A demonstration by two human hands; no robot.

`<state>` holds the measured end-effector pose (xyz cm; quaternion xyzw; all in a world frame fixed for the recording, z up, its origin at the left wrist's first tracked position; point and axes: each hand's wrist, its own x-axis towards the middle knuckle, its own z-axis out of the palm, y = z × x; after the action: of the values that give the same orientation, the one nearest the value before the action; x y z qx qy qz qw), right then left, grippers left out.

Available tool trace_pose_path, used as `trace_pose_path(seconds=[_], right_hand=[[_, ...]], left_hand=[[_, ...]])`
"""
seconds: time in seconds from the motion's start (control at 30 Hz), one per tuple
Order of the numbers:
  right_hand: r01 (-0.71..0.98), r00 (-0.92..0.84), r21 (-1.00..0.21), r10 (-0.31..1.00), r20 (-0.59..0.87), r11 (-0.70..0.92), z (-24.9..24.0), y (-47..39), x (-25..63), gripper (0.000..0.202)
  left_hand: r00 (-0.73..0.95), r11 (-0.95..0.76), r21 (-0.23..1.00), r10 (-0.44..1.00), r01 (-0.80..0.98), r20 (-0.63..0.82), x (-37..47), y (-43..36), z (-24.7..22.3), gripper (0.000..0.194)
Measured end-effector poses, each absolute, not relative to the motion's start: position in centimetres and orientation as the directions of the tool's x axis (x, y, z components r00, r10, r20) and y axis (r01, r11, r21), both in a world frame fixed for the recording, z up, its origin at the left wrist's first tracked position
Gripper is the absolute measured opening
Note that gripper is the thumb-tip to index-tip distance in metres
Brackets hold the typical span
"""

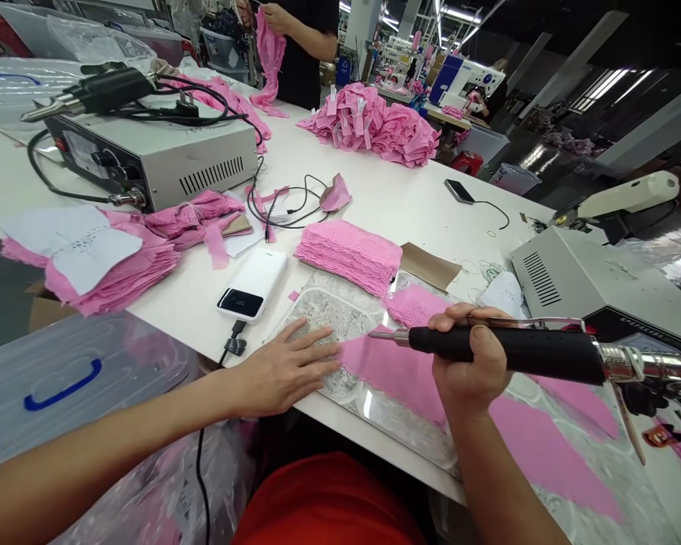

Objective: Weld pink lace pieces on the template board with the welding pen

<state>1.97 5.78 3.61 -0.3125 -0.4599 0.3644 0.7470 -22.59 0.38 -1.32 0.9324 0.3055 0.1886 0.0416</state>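
Observation:
My right hand (471, 359) is wrapped round a black-handled ultrasonic hand tool (522, 352) with a slim metal tip. The tip is over the upper left edge of a pink fabric piece (400, 371); whether it touches I cannot tell. That piece lies on a clear-edged, grey-patterned plate (340, 306). My left hand (292, 367) rests flat with fingers spread, fingertips at the fabric's left corner. Just beyond, a smaller pink piece (417, 304) lies beside a stack of pink lace pieces (349, 253). Another pink piece (556, 446) spreads out to the right of my right wrist.
A white power bank (253, 288) with a cable sits left of the plate. Grey control boxes stand at left (198, 163) and right (607, 280). Pink fabric piles (368, 125) lie farther back, near a phone (458, 191). Across the table, a person (303, 45) holds pink fabric.

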Motion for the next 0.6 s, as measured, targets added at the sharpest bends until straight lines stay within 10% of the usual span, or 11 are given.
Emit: trace_pose_path(seconds=[0.6], right_hand=[[-0.226,0.298,-0.802,0.823,0.484,0.554,3.47,5.79,1.94,0.011]], left_hand=[[0.738,-0.818,0.214,0.574,0.534,0.354,-22.8,0.46,-1.8,0.034]])
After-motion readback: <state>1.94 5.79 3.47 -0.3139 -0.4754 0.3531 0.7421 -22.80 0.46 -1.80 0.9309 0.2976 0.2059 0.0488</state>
